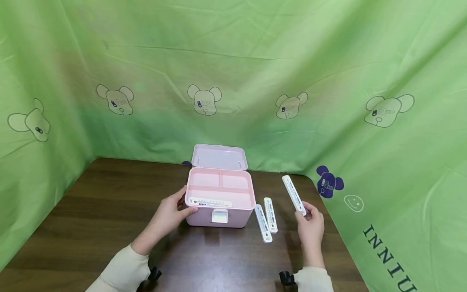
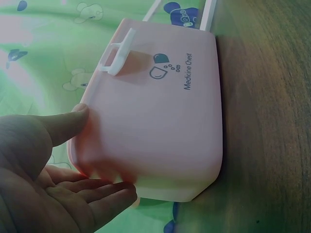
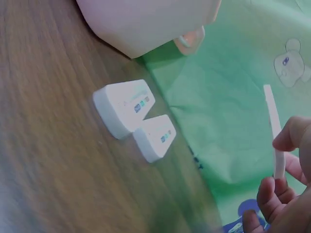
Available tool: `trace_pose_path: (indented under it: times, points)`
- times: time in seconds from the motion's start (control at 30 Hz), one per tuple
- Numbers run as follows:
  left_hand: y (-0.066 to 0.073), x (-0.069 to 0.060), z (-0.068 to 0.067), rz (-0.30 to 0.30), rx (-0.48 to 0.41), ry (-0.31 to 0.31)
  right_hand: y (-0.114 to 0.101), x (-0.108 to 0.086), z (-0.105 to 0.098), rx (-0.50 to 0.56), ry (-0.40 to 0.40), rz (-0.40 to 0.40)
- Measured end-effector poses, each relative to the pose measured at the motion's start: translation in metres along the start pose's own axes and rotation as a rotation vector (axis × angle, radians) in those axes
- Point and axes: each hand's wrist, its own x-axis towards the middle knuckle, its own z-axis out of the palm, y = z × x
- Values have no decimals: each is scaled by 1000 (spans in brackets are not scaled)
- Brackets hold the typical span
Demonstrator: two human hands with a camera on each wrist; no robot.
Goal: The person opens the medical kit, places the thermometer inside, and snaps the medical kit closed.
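A pink medicine chest (image 1: 233,217) stands on the table with its lid (image 1: 219,157) tipped back. My left hand (image 1: 171,211) holds its left front corner, thumb at the front rim and fingers along the side wall. Inside, a white thermometer (image 1: 211,202) lies in the front compartment of the divided tray. My right hand (image 1: 311,227) pinches the near end of another flat white thermometer (image 1: 293,195), raised off the table and seen edge-on in the right wrist view. Two more thermometers, one nearer (image 1: 263,224) and one farther (image 1: 270,215), lie side by side right of the chest.
A white latch (image 1: 220,215) hangs on the chest's front. The brown wooden table (image 1: 109,202) ends at a green printed curtain (image 1: 233,61) behind and at both sides. Two partitions (image 1: 220,177) divide the chest's tray into three compartments.
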Motion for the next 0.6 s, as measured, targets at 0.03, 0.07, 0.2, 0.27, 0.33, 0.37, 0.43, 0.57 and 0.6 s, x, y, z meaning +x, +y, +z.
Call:
trace_pose_path:
  times: [0.03,0.07,0.2,0.27,0.33,0.37,0.43,0.57,0.6]
  points:
    - [0,0,0,2,1,1,-2,2,0,10,-10,-9]
    - [0,0,0,2,2,3,-4,5,-1,22,-21,-13]
    - [0,1,0,16,5,9,-11,12,-2,101,-90,12]
    - [0,1,0,20,2,11,-13,15,-4,136,-127,35]
    - [0,1,1,20,-3,12,-15,18,-5,160,-160,38]
    - [0,1,1,20,-6,11,-17,19,-5,161,-172,30]
    - [0,0,1,18,-7,14,-20,23,-7,164,-198,9]
    - [-1,0,-1,14,-4,11,-30,33,-12,68,-253,-125]
    - [-1,0,-1,13,-2,9,-33,35,-13,39,-272,-163]
